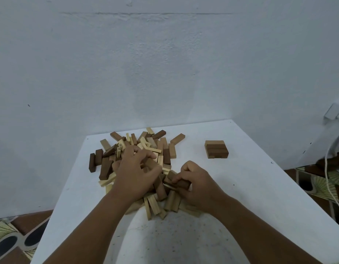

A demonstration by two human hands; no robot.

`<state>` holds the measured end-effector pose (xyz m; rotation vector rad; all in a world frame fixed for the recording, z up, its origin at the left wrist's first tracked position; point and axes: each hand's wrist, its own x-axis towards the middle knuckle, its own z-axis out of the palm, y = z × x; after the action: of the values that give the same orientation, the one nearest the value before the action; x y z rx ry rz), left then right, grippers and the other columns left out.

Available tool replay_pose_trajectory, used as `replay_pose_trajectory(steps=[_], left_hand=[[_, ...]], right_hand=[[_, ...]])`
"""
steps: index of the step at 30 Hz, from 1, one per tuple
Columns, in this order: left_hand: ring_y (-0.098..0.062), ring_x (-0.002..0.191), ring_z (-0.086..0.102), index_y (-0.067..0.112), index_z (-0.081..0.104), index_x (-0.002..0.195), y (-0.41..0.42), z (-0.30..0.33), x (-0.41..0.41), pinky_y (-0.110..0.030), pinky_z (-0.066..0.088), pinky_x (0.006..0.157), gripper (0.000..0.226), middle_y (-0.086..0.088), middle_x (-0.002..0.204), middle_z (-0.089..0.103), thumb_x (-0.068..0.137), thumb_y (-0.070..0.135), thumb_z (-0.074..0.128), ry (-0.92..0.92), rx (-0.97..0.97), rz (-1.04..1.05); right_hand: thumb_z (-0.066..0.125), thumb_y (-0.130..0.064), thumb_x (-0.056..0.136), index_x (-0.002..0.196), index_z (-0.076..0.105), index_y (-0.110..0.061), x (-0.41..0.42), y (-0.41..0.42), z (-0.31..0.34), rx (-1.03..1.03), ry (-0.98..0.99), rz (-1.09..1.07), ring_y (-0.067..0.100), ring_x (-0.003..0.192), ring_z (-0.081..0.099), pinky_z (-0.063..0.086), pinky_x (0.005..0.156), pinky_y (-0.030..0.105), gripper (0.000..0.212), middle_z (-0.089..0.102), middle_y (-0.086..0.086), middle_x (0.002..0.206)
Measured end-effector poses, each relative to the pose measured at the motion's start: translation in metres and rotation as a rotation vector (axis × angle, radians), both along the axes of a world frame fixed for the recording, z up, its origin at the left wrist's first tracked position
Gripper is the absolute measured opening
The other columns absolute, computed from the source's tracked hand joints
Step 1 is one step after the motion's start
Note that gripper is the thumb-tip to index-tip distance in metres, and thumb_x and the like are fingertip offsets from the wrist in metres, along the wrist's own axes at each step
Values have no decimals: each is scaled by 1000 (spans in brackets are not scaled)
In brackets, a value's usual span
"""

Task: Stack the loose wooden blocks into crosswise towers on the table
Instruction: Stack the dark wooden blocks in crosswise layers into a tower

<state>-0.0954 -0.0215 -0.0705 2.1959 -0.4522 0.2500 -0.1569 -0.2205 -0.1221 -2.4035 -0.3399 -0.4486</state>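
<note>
A jumbled pile of loose wooden blocks (pixel 163 147), light and dark brown, covers the middle of the white table (pixel 250 197). My left hand (pixel 134 172) rests on top of the pile with its fingers curled around a brown block (pixel 150 163). My right hand (pixel 197 183) is at the pile's near right edge, closed on dark brown blocks (pixel 181 184) held side by side. A low stack of blocks (pixel 216 149), two crosswise layers, stands apart at the table's back right.
A pale wall rises right behind the table's far edge. A white cord (pixel 328 183) hangs off the right side over patterned floor tiles (pixel 317 185). Bare tabletop lies between the pile and the stack.
</note>
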Motion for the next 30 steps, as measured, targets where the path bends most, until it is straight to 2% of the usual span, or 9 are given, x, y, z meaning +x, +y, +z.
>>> replay_pose_trajectory(steps=[3,7,10,15,19,22,27,29,30], left_hand=[[-3,103,48,43,64,86,0,2,-8,-46,27,103,16,18,106,44,70,42,68,9,39,12],[8,106,46,47,62,89,-7,-1,-17,-48,30,104,22,24,109,44,68,45,68,4,41,-58],[0,109,50,49,61,93,-23,-5,-25,-46,34,103,28,26,108,48,66,47,65,-8,80,-123],[5,105,53,39,61,105,-65,-13,-35,-46,43,99,33,26,106,57,75,27,68,-85,116,-272],[2,112,51,36,58,113,-99,-18,-41,-39,39,105,32,22,115,59,82,30,63,-87,196,-360],[-2,110,51,34,57,117,-118,-22,-44,-35,36,102,31,19,117,61,86,31,61,-75,289,-407],[-6,95,54,36,54,114,-133,-30,-39,-39,42,96,33,17,104,62,82,42,55,-40,400,-404],[-6,97,54,36,53,115,-137,-32,-38,-38,41,98,39,17,106,61,78,48,61,-10,428,-416],[-6,97,53,37,52,116,-138,-33,-38,-36,41,98,43,18,107,60,77,50,67,8,425,-422]], right_hand=[[75,-12,80,97,76,-20,-4,-2,2,3,-39,-27,-1,79,47,36,65,5,19,47,-6,89],[77,-18,78,95,76,-17,-16,-18,9,60,-126,-129,6,78,52,41,64,12,18,53,-1,88],[81,-14,74,93,77,-16,-27,-44,10,103,-152,-265,7,80,54,42,67,8,19,55,-1,87],[85,-16,72,89,77,-20,-48,-77,-3,100,-109,-457,2,81,56,39,68,3,19,55,-4,84],[87,-23,69,92,77,-23,-59,-86,-7,91,-37,-492,-1,74,53,38,68,2,25,57,-4,85],[82,-20,76,86,77,-26,-61,-96,-8,144,-90,-520,2,73,56,40,66,8,12,60,-3,81],[79,-10,77,81,77,-20,-65,-111,-12,135,-145,-546,6,73,62,52,71,21,11,70,-5,78],[75,-19,79,83,77,-18,-65,-111,-11,108,-137,-525,4,72,63,55,71,25,5,73,-6,80],[70,-25,80,85,78,-19,-64,-110,-9,104,-106,-523,3,71,62,55,72,26,11,73,-7,80]])
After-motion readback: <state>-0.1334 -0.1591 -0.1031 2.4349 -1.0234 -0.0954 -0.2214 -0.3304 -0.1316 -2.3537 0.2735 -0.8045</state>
